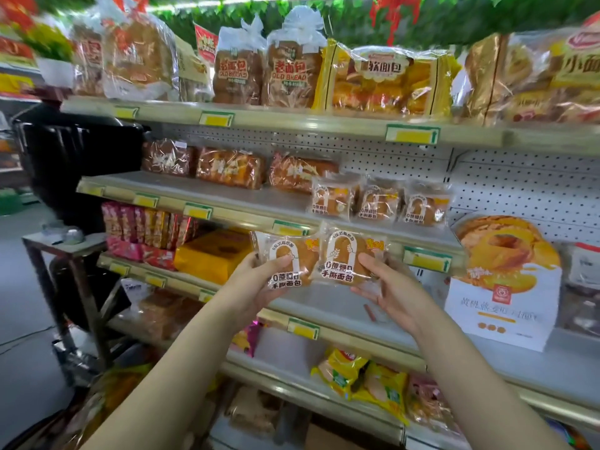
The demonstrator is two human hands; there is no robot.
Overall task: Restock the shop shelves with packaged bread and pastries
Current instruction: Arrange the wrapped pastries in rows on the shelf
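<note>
My left hand (259, 284) grips a small clear-wrapped round bun pack (289, 258) with a white arch label. My right hand (388, 287) grips a second identical bun pack (344, 254) right beside it. Both packs are held upright, side by side, in front of the second shelf's edge (246, 216). Three matching bun packs (378, 203) stand in a row on that shelf just above and to the right. Behind them lie three wrapped brown loaves (230, 167).
The top shelf (292, 120) carries tall bagged loaves and a yellow soft-bread pack (386, 81). A white-and-orange cake box (503, 287) stands on the third shelf at right. Red and orange snack packs (152, 232) sit at left. A black bin (71, 157) and metal stand (65, 254) are at far left.
</note>
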